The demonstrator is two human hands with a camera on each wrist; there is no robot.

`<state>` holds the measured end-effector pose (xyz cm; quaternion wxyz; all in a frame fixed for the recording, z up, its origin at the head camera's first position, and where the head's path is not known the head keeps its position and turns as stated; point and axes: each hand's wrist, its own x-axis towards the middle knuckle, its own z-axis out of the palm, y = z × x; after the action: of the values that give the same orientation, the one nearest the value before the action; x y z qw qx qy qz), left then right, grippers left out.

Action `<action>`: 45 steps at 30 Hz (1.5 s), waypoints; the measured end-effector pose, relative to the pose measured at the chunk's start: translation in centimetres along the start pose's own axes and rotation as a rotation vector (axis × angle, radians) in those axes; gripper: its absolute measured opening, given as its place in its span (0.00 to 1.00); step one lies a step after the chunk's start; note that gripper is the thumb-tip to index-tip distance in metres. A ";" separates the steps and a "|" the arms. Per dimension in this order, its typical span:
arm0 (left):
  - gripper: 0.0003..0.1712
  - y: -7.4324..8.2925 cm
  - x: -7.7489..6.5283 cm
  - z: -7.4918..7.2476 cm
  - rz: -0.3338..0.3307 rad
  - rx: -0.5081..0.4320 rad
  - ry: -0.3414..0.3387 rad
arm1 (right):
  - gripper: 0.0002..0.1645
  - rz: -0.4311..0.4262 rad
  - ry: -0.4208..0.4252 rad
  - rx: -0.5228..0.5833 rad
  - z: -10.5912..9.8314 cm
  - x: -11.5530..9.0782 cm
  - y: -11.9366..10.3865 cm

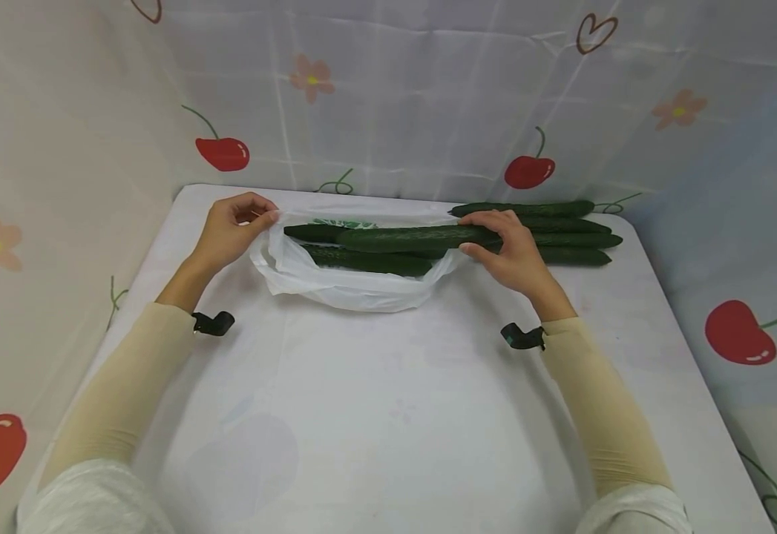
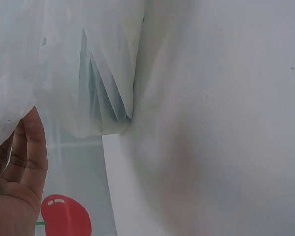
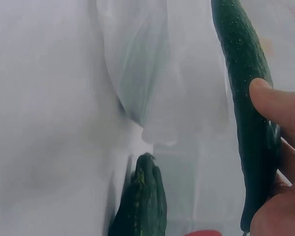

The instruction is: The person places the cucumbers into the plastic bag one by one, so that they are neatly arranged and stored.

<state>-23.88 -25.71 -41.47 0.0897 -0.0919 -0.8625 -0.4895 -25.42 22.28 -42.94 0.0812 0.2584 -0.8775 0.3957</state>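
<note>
A white plastic bag [image 1: 348,295] lies with its mouth spread wide near the back of the table. My left hand [image 1: 233,228] pinches the bag's left rim between thumb and fingers; the left wrist view shows those fingers [image 2: 35,152] against the film. Over the bag's mouth, my right hand [image 1: 512,254] grips a long dark green cucumber [image 1: 408,239] near its right end, its thumb on the skin in the right wrist view. Below that one, at least one more cucumber [image 1: 361,259] lies inside the bag, partly hidden.
Several loose cucumbers [image 1: 575,241] lie side by side on the table, right of the bag and partly behind my right hand. White cloth covers the table [image 1: 388,415]. A printed curtain [image 1: 401,96] hangs along the back and both sides.
</note>
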 end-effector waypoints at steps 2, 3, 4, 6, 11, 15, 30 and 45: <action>0.10 0.0 -0.1 0.0 0.005 -0.008 0.000 | 0.25 -0.014 -0.002 -0.005 0.4 0.1 -0.3; 0.09 0.0 -0.1 0.0 0.008 -0.013 -0.001 | 0.25 -0.022 -0.001 -0.005 0.6 0.2 -0.4; 0.09 0.0 -0.1 0.0 0.010 -0.017 -0.001 | 0.25 -0.034 0.002 -0.007 0.8 0.3 -0.4; 0.09 -0.1 -0.1 0.0 0.015 -0.017 0.001 | 0.25 -0.054 0.008 -0.013 1.2 0.6 -0.6; 0.09 -0.2 -0.1 -0.1 0.019 -0.016 0.002 | 0.24 -0.064 0.013 -0.027 2.0 1.3 -1.2; 0.09 -0.3 -0.1 -0.1 0.021 -0.016 -0.001 | 0.24 -0.037 0.013 -0.040 2.8 1.8 -1.6; 0.09 0.0 0.3 -0.1 0.012 -0.007 -0.011 | 0.25 -0.009 -0.004 -0.122 5.2 3.5 -4.2; 0.10 -0.4 0.5 -0.2 -0.005 0.001 0.000 | 0.26 0.108 -0.128 -0.148 9.0 5.4 -6.3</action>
<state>-24.43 -26.03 -41.61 0.0885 -0.0899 -0.8629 -0.4895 -26.23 10.07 -43.02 0.0224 0.2289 -0.9204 0.3162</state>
